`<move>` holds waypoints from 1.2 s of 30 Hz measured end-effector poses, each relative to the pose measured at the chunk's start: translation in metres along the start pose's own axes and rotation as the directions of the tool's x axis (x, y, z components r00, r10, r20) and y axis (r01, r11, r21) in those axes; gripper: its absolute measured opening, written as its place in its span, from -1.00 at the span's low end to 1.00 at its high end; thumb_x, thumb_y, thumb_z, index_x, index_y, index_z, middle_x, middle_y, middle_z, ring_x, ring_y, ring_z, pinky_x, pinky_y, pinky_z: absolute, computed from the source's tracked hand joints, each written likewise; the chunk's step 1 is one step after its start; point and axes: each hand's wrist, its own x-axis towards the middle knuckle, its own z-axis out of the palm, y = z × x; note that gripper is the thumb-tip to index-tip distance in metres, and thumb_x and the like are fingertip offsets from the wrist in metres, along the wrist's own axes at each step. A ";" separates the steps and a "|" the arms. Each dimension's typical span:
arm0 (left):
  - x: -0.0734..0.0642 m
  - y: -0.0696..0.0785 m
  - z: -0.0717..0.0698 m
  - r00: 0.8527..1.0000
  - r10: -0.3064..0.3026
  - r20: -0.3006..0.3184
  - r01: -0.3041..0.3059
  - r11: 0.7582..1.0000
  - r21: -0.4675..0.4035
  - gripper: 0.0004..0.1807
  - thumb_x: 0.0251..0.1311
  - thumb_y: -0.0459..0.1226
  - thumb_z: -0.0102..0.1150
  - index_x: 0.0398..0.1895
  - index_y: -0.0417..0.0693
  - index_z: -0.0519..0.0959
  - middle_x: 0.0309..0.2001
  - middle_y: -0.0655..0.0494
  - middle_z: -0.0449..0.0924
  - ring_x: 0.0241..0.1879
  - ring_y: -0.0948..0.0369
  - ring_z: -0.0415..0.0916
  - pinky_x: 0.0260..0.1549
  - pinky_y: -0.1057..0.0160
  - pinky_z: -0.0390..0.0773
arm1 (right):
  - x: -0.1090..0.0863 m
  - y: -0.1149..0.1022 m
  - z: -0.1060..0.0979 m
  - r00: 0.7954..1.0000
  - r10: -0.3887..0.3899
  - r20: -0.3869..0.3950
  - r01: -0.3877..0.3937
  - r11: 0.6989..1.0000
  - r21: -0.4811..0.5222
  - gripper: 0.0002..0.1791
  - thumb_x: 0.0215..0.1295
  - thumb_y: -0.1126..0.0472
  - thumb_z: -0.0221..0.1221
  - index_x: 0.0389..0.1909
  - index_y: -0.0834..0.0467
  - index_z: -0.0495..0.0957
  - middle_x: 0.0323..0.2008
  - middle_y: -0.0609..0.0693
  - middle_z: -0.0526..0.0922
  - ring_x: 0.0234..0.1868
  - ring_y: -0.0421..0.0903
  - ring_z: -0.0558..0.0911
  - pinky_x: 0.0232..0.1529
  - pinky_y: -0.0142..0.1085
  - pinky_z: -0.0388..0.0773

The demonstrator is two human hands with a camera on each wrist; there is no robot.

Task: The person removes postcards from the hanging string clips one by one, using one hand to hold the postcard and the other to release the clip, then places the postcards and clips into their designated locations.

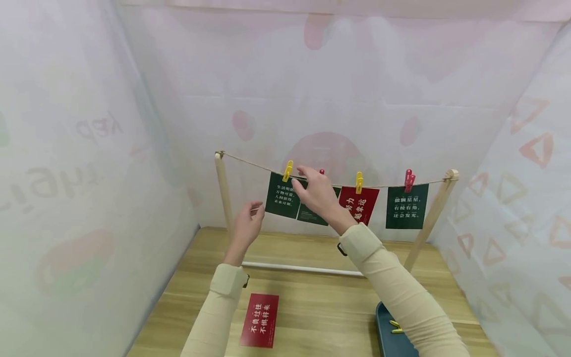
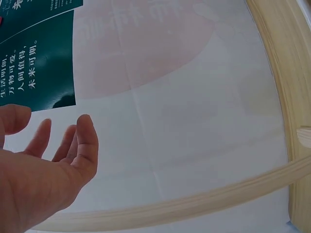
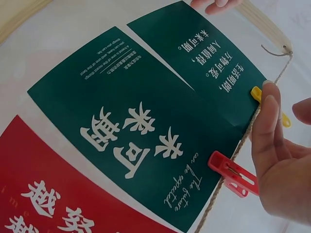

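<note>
Along a twine line point(image 1: 250, 162) hang several printed cards held by clothespins. My right hand point(image 1: 318, 193) is at the line, thumb and fingers apart, right beside the yellow clothespin point(image 1: 288, 171) on the leftmost green card point(image 1: 282, 198). A second green card point(image 3: 131, 121), partly behind that hand in the head view, hangs from a red clothespin point(image 3: 233, 172). Just off the leftmost card's outer edge is my left hand point(image 1: 247, 225), its fingers loosely bent and holding nothing. Further right hang a red card point(image 1: 370, 198) under another yellow clothespin point(image 1: 359, 182) and a green card point(image 1: 407, 208) under red clothespins point(image 1: 409, 180).
Wooden posts point(image 1: 223, 183) carry the line at both ends, with a pale bar point(image 1: 303, 268) low between them. A red card point(image 1: 260, 320) lies on the wood-grain table. Beneath my right forearm, a blue tray point(image 1: 380, 317) contains yellow clothespins point(image 1: 395, 327). Printed sheets surround the table.
</note>
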 end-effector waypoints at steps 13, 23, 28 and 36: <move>0.003 0.007 0.008 0.998 0.059 0.000 -0.059 0.997 -0.043 -0.53 0.46 -0.21 -0.04 0.36 -0.18 0.36 0.35 -0.18 0.40 0.33 -0.07 0.39 0.21 -0.01 0.49 | 0.011 0.003 0.009 0.994 0.107 0.030 -0.110 0.981 0.160 -0.44 0.45 0.02 0.05 0.38 0.16 0.30 0.18 0.19 0.60 -0.54 0.05 0.72 -0.49 -0.31 0.65; 0.002 0.013 0.009 0.999 0.048 -0.007 -0.048 0.996 -0.070 -0.67 0.43 -0.23 0.00 0.17 -0.19 0.47 0.09 -0.19 0.59 0.08 -0.05 0.55 0.14 -0.03 0.53 | 0.020 0.004 0.016 0.986 0.155 0.054 -0.164 0.932 0.324 -0.42 0.46 -0.08 0.06 0.35 0.17 0.35 0.12 0.20 0.63 -0.57 0.21 0.67 -0.61 -0.26 0.61; 0.001 0.012 0.011 0.991 0.113 -0.071 -0.118 0.991 -0.066 -0.74 0.43 -0.26 0.00 0.00 -0.24 0.55 -0.10 -0.18 0.63 -0.13 0.02 0.58 -0.06 0.06 0.60 | 0.022 0.008 0.020 0.985 0.169 0.044 -0.173 0.907 0.384 -0.43 0.46 -0.07 0.05 0.33 0.18 0.38 0.08 0.20 0.65 -0.62 0.12 0.66 -0.59 -0.23 0.62; 0.000 0.013 0.009 0.989 0.113 -0.092 -0.123 0.986 -0.114 -0.76 0.41 -0.27 0.05 -0.06 -0.27 0.59 -0.14 -0.18 0.65 -0.21 0.09 0.57 -0.17 0.21 0.61 | 0.025 0.008 0.022 0.988 0.149 0.028 -0.146 0.879 0.453 -0.47 0.47 -0.05 0.05 0.28 0.20 0.42 0.01 0.17 0.69 -0.70 -0.10 0.62 -0.56 -0.24 0.64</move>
